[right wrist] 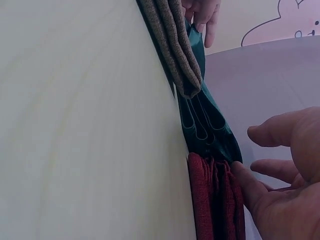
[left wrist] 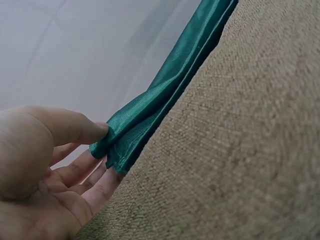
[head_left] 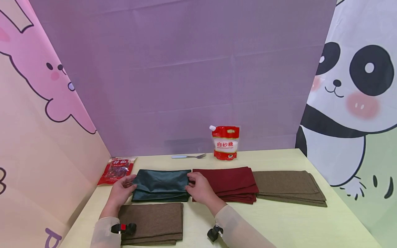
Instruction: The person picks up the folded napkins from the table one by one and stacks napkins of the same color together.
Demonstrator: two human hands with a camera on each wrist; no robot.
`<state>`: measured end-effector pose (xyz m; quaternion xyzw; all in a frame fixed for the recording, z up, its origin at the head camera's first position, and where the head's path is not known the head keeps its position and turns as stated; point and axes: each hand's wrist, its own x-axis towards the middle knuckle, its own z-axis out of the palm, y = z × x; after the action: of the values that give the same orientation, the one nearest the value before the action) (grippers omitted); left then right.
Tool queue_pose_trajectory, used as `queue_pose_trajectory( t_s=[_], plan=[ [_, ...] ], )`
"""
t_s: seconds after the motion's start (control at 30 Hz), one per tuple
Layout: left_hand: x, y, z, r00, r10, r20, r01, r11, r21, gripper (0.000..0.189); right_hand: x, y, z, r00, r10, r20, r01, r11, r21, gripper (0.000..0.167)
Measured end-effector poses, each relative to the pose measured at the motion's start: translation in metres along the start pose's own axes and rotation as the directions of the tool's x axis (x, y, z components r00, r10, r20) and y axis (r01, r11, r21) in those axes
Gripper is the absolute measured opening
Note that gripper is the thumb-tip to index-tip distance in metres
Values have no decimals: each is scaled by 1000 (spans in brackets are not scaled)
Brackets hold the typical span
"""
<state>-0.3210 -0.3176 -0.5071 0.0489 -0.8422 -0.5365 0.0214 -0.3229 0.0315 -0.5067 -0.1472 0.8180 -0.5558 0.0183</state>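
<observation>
A folded, shiny dark green cloth (head_left: 161,182) lies on the table between both hands. My left hand (head_left: 120,193) pinches its left edge, thumb on top and fingers beneath, as the left wrist view shows. At the right edge, my right hand (head_left: 203,190) touches the green cloth with a fingertip. In the right wrist view the right thumb stands apart from the fingers. A folded dark red cloth (head_left: 229,181) sits right beside the green one, under the right hand. Nearer to me, below the left forearm, is a folded brown cloth (head_left: 155,220).
Another folded brown cloth (head_left: 288,186) lies right of the red one. Behind the cloths are a red packet (head_left: 116,170) at left, a fork (head_left: 189,156) and a standing red-and-white sugar pouch (head_left: 226,144). A purple backdrop (head_left: 186,75) rises behind the pale table (head_left: 279,224).
</observation>
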Motion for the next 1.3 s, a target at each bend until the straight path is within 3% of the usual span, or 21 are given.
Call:
queue_pose_trajectory(
  t_s=[0.5, 1.3],
  plan=[
    [3, -1, -2, 1000, 5, 7, -5, 1000, -1, 46, 2, -1, 2, 1000, -16, 0, 16, 999, -39, 51],
    [-13, 0, 0, 999, 25, -26, -23, 997, 70, 50, -13, -6, -3, 998, -47, 39, 49, 997, -57, 49]
  ],
)
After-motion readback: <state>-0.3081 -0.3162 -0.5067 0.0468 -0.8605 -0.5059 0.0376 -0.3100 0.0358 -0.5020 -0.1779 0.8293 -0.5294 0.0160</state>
